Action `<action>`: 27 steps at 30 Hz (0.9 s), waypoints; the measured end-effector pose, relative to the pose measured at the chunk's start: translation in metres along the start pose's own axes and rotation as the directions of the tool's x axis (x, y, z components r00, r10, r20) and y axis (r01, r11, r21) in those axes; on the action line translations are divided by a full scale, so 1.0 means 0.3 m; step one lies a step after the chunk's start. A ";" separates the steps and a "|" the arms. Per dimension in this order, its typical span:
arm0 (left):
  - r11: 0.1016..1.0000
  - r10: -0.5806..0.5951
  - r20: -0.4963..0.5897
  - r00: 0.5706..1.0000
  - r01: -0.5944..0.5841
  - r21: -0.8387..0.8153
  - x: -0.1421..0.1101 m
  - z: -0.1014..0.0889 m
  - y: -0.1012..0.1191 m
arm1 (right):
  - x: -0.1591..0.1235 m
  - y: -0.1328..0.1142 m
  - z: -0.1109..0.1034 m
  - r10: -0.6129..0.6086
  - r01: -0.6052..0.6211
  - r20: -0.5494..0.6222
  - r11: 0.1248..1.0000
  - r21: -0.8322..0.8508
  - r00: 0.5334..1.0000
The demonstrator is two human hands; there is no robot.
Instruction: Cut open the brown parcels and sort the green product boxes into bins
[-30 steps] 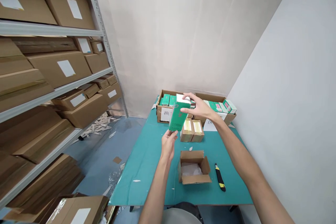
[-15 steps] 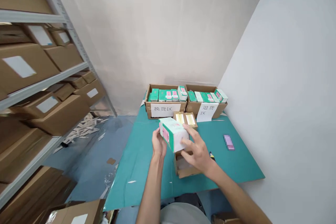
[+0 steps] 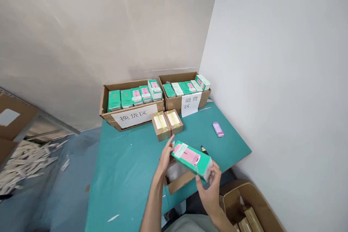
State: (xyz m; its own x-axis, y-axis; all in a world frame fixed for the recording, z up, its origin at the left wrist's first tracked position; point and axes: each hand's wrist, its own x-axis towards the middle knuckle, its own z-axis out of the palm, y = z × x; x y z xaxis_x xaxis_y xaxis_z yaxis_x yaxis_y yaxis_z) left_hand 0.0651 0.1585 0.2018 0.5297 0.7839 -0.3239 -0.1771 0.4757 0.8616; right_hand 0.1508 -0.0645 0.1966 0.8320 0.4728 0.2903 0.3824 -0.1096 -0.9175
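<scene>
A green product box (image 3: 191, 156) with a pink picture on its face is held in both hands, tilted above the table's front part. My left hand (image 3: 166, 154) grips its far left end. My right hand (image 3: 211, 183) has thumb and fingers closed round the near right end, which is white. Beneath it stands an open small carton (image 3: 181, 182) with pale wrapping inside, partly covered by the box. Behind the box, the utility knife (image 3: 204, 150) shows only its black and yellow end.
Two labelled cartons, left (image 3: 133, 116) and right (image 3: 174, 105), hold several green and white boxes at the table's back. Two small taped cartons (image 3: 166, 123) stand before them. A large carton (image 3: 254, 197) is low at right. A blurred purple item (image 3: 218, 129) lies on the green table (image 3: 122, 174).
Both hands have turned the green box, bringing its pink picture face upward, and lowered it. My view has swung right, showing the large carton at the lower right.
</scene>
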 end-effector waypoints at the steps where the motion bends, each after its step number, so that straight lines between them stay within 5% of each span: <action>1: 0.998 -0.065 0.076 0.995 0.066 -0.008 0.002 -0.003 0.004 | 0.057 0.007 -0.008 0.025 -0.025 0.005 1.000 0.010 1.000; 4: 0.985 -0.172 0.198 0.965 0.174 0.007 -0.002 -0.025 0.019 | 0.289 0.021 0.007 0.073 -0.078 0.115 0.996 0.047 0.991; 8: 0.992 -0.122 0.121 0.985 0.116 0.053 0.022 -0.018 0.028 | 0.599 0.033 0.131 0.119 -0.184 0.318 0.966 0.180 0.940; 12: 0.992 -0.039 0.013 0.999 0.037 0.123 0.148 0.064 0.023 | 0.787 0.054 0.292 0.112 -0.268 0.402 0.895 0.356 0.909; 18: 0.977 0.118 -0.162 0.980 -0.085 0.197 0.538 0.285 0.043 | 1.048 0.144 0.442 0.120 -0.267 0.472 0.929 0.257 0.873; 23: 0.953 0.255 -0.120 0.960 -0.228 0.200 0.942 0.518 0.122 | 1.465 0.182 0.540 -0.010 -0.064 0.451 0.987 0.149 0.892; 27: 0.960 0.232 -0.083 0.969 -0.214 0.179 1.246 0.693 0.173 | 1.797 0.195 0.626 -0.029 0.078 0.496 0.994 -0.080 0.868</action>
State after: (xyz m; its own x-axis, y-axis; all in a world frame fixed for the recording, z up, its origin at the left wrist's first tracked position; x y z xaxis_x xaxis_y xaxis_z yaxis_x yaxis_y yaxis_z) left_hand 0.4265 0.3933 0.2066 0.4035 0.9031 -0.1467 -0.1351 0.2174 0.9667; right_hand 0.5463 0.3482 0.2485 0.5118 0.8471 0.1433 0.4770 -0.1415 -0.8674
